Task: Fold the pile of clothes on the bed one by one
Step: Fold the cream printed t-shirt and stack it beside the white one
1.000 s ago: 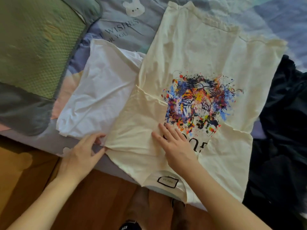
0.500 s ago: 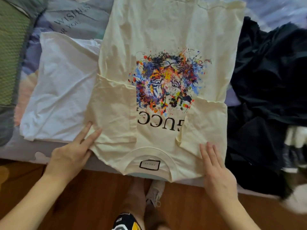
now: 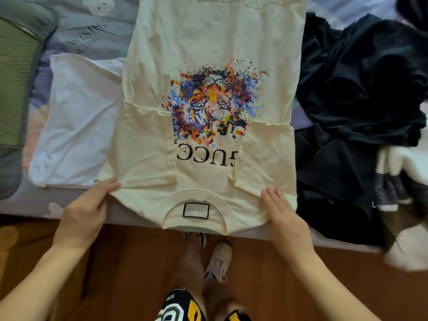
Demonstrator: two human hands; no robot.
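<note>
At the far left we see a green and grey pillow (image 3: 16, 89) lying on the bed (image 3: 76, 26), whose sheet carries a small bear and some lettering; next to it a white garment (image 3: 76, 121) lies folded flat, its right edge tucked under the shirt we are working on. Our left hand (image 3: 86, 206) grips the left shoulder corner of the cream T-shirt (image 3: 208, 42), thumb on top and fingers curled at the cloth's edge; the shirt lies face up across the bed with its collar (image 3: 196, 210) nearest us at the mattress edge, the tiger print (image 3: 213, 103) in the middle, and both sleeves already turned inward over the chest. Our right hand (image 3: 281, 213) rests flat and relaxed on the right shoulder, fingers straight, pressing the cloth down rather than grasping it. Further right a heap of dark clothes (image 3: 356, 93) waits unfolded, just beside the shirt, with something pale and woolly at the far edge.

We judge the sleeve fold done and the lengthwise fold next; it calls for our right hand to take hold of its corner as the left has, then for both to carry the collar end away from us toward the hem, keeping the turned-in sleeves from slipping open.
</note>
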